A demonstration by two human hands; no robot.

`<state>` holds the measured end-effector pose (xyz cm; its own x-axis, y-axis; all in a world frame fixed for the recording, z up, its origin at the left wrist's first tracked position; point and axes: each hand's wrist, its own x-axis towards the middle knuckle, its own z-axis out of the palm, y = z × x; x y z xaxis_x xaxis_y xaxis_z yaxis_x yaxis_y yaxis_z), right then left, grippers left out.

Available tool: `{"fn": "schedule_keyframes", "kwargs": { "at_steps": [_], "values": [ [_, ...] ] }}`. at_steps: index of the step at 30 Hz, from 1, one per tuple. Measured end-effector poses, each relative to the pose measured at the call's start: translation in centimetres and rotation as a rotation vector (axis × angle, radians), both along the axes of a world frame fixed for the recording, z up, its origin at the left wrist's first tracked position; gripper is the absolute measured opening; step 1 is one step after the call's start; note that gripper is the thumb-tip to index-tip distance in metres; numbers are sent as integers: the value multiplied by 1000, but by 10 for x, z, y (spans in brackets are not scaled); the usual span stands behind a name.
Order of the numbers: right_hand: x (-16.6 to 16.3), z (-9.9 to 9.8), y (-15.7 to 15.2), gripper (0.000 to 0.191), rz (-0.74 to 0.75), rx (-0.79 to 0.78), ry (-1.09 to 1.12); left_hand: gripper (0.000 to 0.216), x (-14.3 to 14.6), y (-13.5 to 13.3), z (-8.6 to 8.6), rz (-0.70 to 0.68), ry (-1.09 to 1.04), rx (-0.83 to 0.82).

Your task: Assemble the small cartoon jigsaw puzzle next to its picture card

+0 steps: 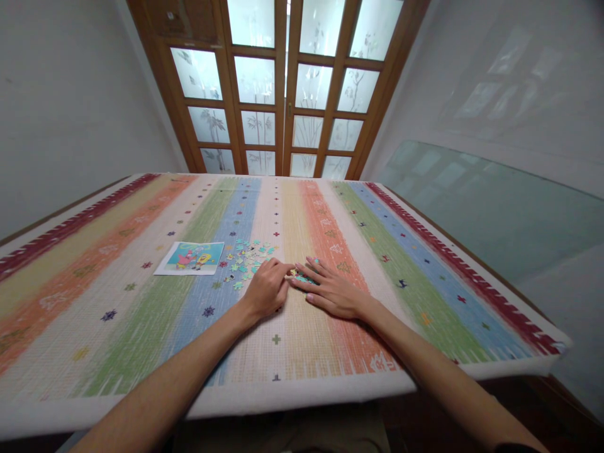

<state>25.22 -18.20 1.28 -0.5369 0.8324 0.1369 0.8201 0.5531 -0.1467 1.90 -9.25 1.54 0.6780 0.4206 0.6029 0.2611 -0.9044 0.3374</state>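
My left hand (268, 286) rests on the cloth with its fingers curled and the index finger reaching right, its tip at a small group of joined jigsaw puzzle pieces (302, 276). Anything between its thumb and fingers is hidden. My right hand (333, 290) lies flat with fingers spread over those same pieces, covering part of them. Just beyond the left hand, loose puzzle pieces (245, 259) in pale teal with some yellow are scattered in a heap. A printed picture (191, 258) of two cartoon figures lies left of the heap.
A striped, patterned tablecloth (155, 321) covers the wide table, whose front edge runs below my forearms. Behind the table stand wooden doors with glass panes (257, 82). A pale glass panel (495, 201) leans by the right wall.
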Motion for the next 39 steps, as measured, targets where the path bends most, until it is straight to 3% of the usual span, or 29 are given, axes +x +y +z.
{"fn": "schedule_keyframes", "kwargs": {
  "at_steps": [20,29,39],
  "values": [
    [4,-1,8,52,-149,-52,-44,34,-1,1,-1,-34,44,5],
    [3,2,9,52,-80,-63,-54,33,0,3,-6,-6,91,19],
    [3,1,10,54,-135,-58,-44,33,-2,3,-3,-12,88,13]
  ]
}}
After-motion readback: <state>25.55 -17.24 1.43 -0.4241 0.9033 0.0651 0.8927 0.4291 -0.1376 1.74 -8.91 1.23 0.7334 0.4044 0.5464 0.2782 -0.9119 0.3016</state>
